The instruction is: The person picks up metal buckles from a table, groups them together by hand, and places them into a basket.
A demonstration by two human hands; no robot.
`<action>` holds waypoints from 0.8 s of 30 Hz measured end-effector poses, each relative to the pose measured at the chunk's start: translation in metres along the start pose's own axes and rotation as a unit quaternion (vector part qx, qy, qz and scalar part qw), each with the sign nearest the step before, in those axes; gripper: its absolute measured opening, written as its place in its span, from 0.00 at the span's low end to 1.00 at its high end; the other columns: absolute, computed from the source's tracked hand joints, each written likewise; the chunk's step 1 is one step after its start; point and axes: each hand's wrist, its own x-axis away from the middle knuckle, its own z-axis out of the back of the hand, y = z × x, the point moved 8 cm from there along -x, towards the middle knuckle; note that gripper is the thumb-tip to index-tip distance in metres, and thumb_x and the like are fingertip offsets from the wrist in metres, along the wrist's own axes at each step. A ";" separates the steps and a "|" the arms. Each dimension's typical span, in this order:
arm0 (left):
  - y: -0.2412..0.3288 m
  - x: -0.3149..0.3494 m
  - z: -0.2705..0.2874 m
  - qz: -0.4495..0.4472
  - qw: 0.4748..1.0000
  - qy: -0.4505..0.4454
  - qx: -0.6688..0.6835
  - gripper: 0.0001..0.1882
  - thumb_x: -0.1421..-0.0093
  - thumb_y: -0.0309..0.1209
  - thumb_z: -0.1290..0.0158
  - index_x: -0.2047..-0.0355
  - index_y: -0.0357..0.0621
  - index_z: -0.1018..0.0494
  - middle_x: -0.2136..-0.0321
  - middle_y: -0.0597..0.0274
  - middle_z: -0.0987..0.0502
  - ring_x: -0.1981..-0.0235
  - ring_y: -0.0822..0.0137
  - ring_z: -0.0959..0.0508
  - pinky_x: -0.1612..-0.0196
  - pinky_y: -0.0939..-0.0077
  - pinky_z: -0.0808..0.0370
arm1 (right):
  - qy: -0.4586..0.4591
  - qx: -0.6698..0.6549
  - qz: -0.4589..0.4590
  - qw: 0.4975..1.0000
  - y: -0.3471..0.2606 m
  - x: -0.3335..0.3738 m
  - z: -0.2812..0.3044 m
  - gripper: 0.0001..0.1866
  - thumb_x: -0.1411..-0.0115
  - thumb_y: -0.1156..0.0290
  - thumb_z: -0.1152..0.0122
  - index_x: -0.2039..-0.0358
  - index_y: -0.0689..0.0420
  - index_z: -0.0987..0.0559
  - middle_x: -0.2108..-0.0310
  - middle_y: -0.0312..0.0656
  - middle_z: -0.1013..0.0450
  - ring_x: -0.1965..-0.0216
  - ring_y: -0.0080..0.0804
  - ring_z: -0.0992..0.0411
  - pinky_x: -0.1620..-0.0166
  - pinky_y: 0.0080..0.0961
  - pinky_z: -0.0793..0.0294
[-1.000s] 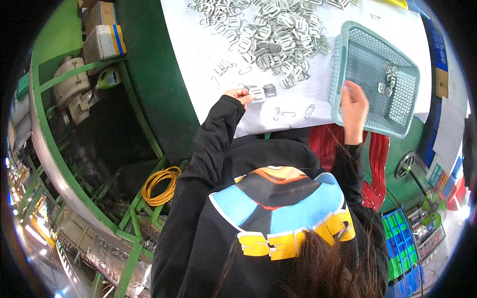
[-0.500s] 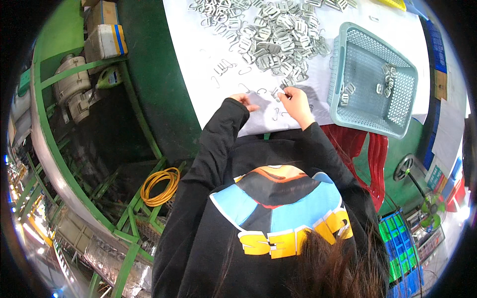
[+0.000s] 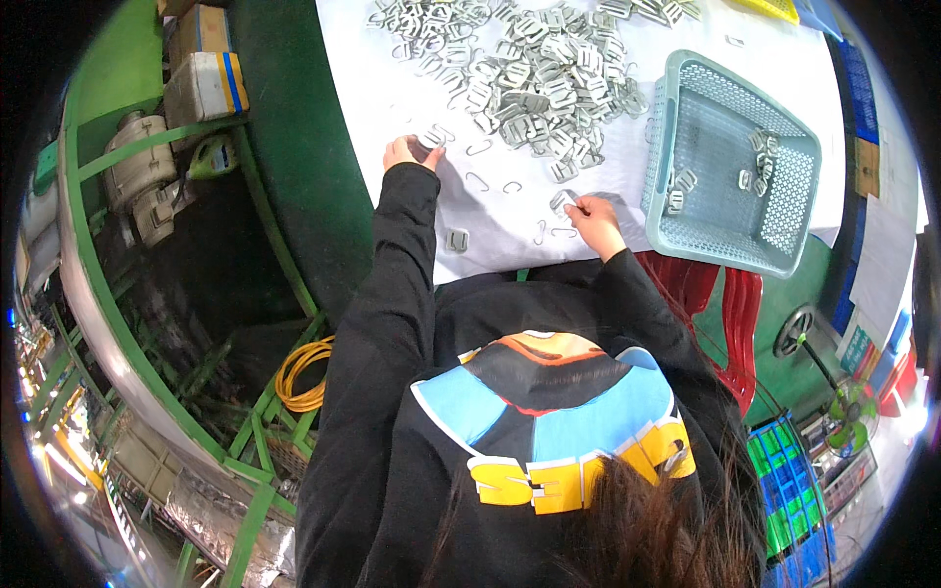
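Note:
My right hand [image 3: 596,222] is closed, pinching a small grey metal buckle [image 3: 562,202] just above the white tabletop. My left hand [image 3: 413,153] reaches forward to a few grey metal pieces [image 3: 436,135] at the left, its thumb and fingers apart around their near side. Between the hands lie several loose thin wire hooks [image 3: 477,181]. A single buckle [image 3: 457,240] rests near the table's front edge. Beyond the hands spreads a big heap of grey metal buckles [image 3: 549,83].
A grey-blue plastic basket [image 3: 667,220] with several buckles inside stands at the right of the white table [image 3: 368,98]. Below it is a red plastic stool [image 3: 740,323]. A green metal frame [image 3: 162,147] and a coiled yellow hose [image 3: 302,377] are at the left.
My left hand has moved away from the right one, forward and left to the loose pieces. My right hand has shifted slightly right and nearer me. The front-edge buckle now shows.

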 end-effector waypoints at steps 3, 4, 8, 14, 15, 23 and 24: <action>0.003 -0.007 -0.005 0.025 0.997 -0.078 0.001 0.18 0.60 0.33 0.43 0.70 0.35 0.33 0.74 0.54 0.31 0.71 0.63 0.30 0.67 0.74 0.33 | -0.069 -0.116 -0.118 0.984 0.018 0.000 -0.006 0.09 0.51 0.68 0.47 0.75 0.62 0.28 0.85 0.32 0.35 0.85 0.14 0.42 0.83 0.12 0.45; 0.011 -0.003 -0.003 0.038 0.989 -0.134 0.048 0.17 0.60 0.32 0.43 0.71 0.35 0.33 0.76 0.56 0.30 0.74 0.65 0.30 0.69 0.76 0.33 | -0.036 -0.032 -0.095 0.994 0.011 0.001 -0.003 0.09 0.51 0.68 0.47 0.74 0.62 0.28 0.85 0.31 0.35 0.86 0.14 0.43 0.83 0.12 0.45; -0.012 0.006 -0.008 0.114 0.925 -0.151 0.330 0.10 0.54 0.28 0.47 0.74 0.35 0.32 0.86 0.63 0.31 0.85 0.75 0.31 0.81 0.84 0.34 | -0.018 -0.009 -0.076 0.997 0.010 -0.004 -0.003 0.10 0.51 0.67 0.48 0.74 0.61 0.28 0.85 0.30 0.36 0.86 0.14 0.42 0.84 0.12 0.45; -0.025 0.024 -0.021 0.191 0.852 -0.143 0.466 0.06 0.51 0.28 0.49 0.76 0.38 0.32 0.86 0.65 0.30 0.87 0.77 0.31 0.86 0.86 0.37 | 0.021 0.082 0.005 0.996 0.002 -0.012 0.003 0.11 0.52 0.65 0.47 0.77 0.62 0.27 0.86 0.32 0.34 0.86 0.17 0.40 0.82 0.15 0.41; -0.030 0.024 -0.025 0.187 0.870 -0.135 0.435 0.06 0.51 0.28 0.49 0.76 0.38 0.32 0.86 0.65 0.30 0.87 0.77 0.31 0.86 0.86 0.37 | 0.037 0.137 0.054 0.988 -0.008 -0.007 0.004 0.12 0.52 0.64 0.46 0.77 0.61 0.27 0.86 0.32 0.34 0.86 0.18 0.39 0.82 0.15 0.40; -0.015 0.020 -0.020 0.154 0.923 -0.097 0.339 0.05 0.52 0.26 0.49 0.76 0.37 0.32 0.85 0.66 0.31 0.87 0.78 0.33 0.84 0.87 0.38 | 0.016 -0.045 -0.098 0.994 0.002 0.000 0.009 0.12 0.53 0.66 0.46 0.75 0.63 0.26 0.86 0.34 0.33 0.85 0.19 0.38 0.79 0.18 0.38; -0.017 0.023 -0.026 0.171 0.895 -0.111 0.396 0.05 0.52 0.26 0.50 0.77 0.37 0.32 0.85 0.66 0.31 0.87 0.78 0.33 0.84 0.87 0.38 | 0.067 0.118 -0.004 0.991 -0.006 0.000 0.014 0.11 0.52 0.66 0.47 0.74 0.62 0.27 0.87 0.33 0.34 0.86 0.18 0.40 0.81 0.16 0.40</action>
